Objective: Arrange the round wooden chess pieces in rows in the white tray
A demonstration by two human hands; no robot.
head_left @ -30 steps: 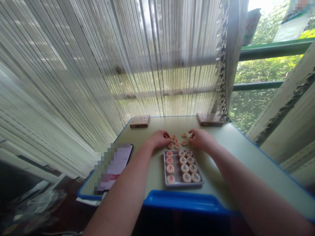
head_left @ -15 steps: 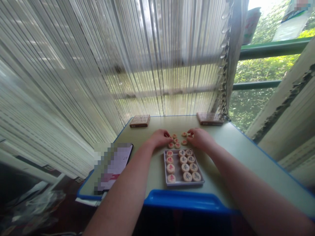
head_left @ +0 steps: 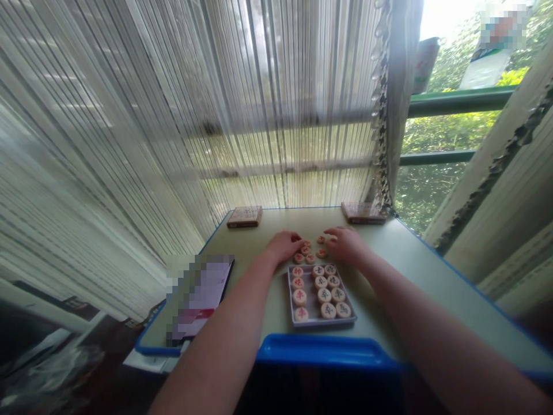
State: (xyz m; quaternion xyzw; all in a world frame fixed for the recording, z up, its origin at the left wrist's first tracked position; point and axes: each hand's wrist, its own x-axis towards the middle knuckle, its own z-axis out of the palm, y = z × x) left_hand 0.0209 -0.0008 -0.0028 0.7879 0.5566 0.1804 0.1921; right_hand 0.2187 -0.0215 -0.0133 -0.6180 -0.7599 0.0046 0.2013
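My left hand [head_left: 286,245] is curled at the left side of a loose cluster of round Chinese chess pieces [head_left: 310,259] with red characters. Its fingertips and thumb close around a piece there, mostly hidden by the fingers. Across from it, my right hand [head_left: 345,243] has its thumb and fingers apart, beside two more red pieces, a far one [head_left: 321,239] and a nearer one [head_left: 321,253]. Closer to me lies a shallow white box [head_left: 290,300]. Red-marked pieces [head_left: 299,297] form a column along its left, and black-marked pieces [head_left: 324,295] fill two columns on its right.
Two flat wooden boxes [head_left: 245,216] [head_left: 363,212] lie at the table's far corners. A partly blurred tablet or phone [head_left: 209,288] rests on the left edge. Along the near side runs the table's blue rim [head_left: 319,350]. Sheer curtains [head_left: 276,115] hang behind.
The view has shifted slightly. My left hand has edged right against the red pieces, and one piece by its fingers is now hidden. My right hand has come slightly closer to its two pieces.
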